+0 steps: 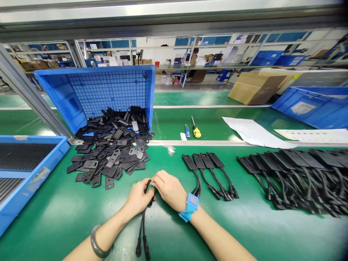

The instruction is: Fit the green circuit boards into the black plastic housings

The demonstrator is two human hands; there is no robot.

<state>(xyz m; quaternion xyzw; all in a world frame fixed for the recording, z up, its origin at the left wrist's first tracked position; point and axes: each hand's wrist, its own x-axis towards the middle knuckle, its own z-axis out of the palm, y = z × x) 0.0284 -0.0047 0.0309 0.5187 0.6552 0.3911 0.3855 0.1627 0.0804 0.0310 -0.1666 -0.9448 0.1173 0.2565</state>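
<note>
My left hand (138, 197) and my right hand (170, 188) meet over the green bench, fingers pinched on a small green circuit board (148, 187). Two black cables (143, 232) hang from the board toward me, ending in plugs. My right wrist wears a blue strap (189, 207), my left a grey band (96, 244). A pile of black plastic covers (108, 156) spills from a tipped blue crate (108, 92) just beyond my left hand. Several finished black cable units (209, 174) lie in a row right of my hands.
A long row of more black cable units (293, 177) fills the right side. A blue tray (24, 170) sits at the left edge. A yellow-handled screwdriver (195, 128), a blue tool (187, 130), paper sheets (252, 132), cardboard boxes (255, 87) and another blue crate (312, 105) lie beyond.
</note>
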